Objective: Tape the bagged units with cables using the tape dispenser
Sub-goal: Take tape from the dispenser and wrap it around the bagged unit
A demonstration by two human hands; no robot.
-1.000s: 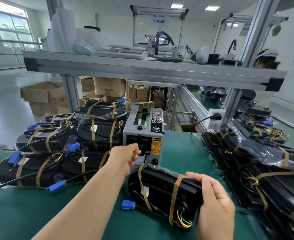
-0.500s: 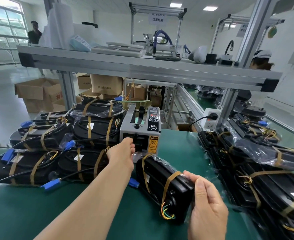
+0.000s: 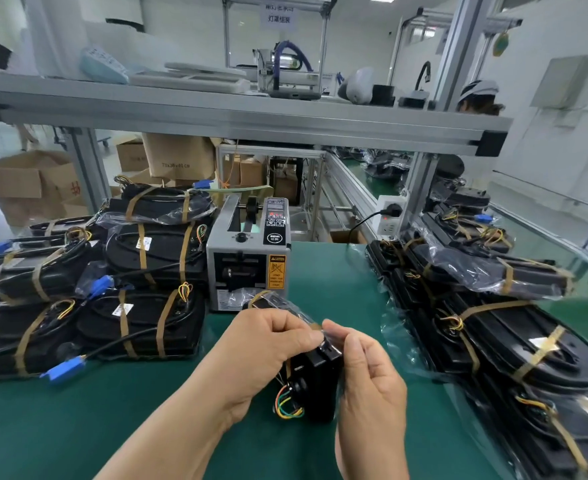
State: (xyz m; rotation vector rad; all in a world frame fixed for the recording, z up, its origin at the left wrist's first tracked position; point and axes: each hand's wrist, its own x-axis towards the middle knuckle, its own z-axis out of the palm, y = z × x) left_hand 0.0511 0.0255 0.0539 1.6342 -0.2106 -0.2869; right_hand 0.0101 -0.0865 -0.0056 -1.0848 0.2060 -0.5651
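Our left hand (image 3: 268, 344) curls in over the top edge of the black plastic unit in its clear bag (image 3: 320, 379), thumb and fingertips pinching what looks like a short tan strip of tape (image 3: 316, 326). Our right hand (image 3: 368, 372) meets it from the other side, thumb and forefinger nipping the bag film on that same edge. The unit stands on end on the green matted surface (image 3: 78, 427), just in front of the grey box-shaped tape dispenser (image 3: 247, 258). Its red, yellow and green wires (image 3: 285, 405) loop out low on the face nearest us.

We judge the casing stiff and fairly light, but the bag is loose and slick and may slide over it. We would therefore grip the hard edges through the film, clear of the wires. The tape is thin and sticky, apt to fold on itself, so we would hold it by its ends.

Both forearms converge in front of the dispenser, wrists bent inward. Bundles already taped (image 3: 140, 320) are stacked left of the dispenser, and more bagged units (image 3: 493, 341) lie to its right.
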